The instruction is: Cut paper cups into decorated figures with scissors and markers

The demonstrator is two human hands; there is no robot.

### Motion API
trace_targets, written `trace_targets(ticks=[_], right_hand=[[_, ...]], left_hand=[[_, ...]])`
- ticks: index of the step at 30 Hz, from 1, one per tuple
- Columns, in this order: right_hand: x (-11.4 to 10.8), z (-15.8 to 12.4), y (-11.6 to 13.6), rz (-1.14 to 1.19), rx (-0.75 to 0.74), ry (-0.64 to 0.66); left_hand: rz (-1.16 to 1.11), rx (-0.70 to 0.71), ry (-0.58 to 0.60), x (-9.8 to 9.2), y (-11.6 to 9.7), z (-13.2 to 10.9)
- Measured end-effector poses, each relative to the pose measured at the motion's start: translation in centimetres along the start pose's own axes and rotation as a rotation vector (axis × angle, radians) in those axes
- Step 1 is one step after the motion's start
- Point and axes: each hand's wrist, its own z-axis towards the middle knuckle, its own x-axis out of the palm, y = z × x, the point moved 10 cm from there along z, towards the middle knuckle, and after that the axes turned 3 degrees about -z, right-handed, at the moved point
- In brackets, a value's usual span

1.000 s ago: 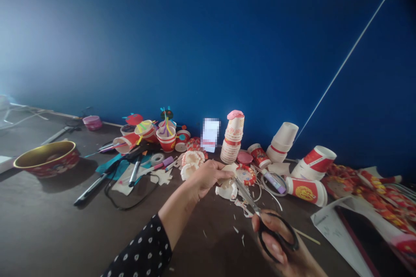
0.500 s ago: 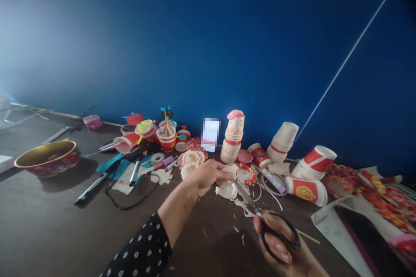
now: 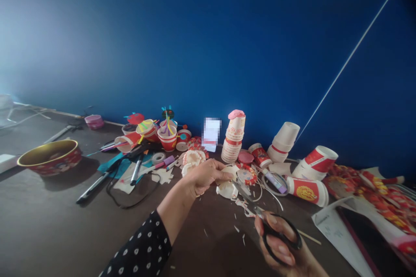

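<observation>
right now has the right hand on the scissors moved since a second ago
Yes, slightly: the right hand and its black scissor handles sit a little further right, judged against the red paper cup lying on its side.

Tabletop (image 3: pixel 48 216): bowl (image 3: pixel 49 158) by left edge, paper-cup stack (image 3: pixel 233 138) at back edge mid-table, cut paper scraps (image 3: pixel 226 190) before it, tipped cups (image 3: pixel 307 191) to its right.
</observation>
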Motion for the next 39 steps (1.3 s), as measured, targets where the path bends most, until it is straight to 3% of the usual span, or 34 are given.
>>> trace_targets(ticks=[14, 19, 25, 39], right_hand=[[1.0, 0.1, 0.1, 0.076, -0.022, 0.062], [1.2, 0.1, 0.1, 0.09, -0.023, 0.122], [0.7, 0.1, 0.0, 0.079, -0.022, 0.112], [1.4, 0.2, 0.3, 0.041, -0.068, 0.069]], left_hand=[[-0.013, -0.029, -0.017, -0.1, 0.4, 0.3], [-0.024, -0.022, 0.028, 0.4, 0.2, 0.1], [-0.031, -0.002, 0.065, 0.4, 0.3, 0.3], [-0.058, -0.018, -0.01, -0.1, 0.6, 0.4]])
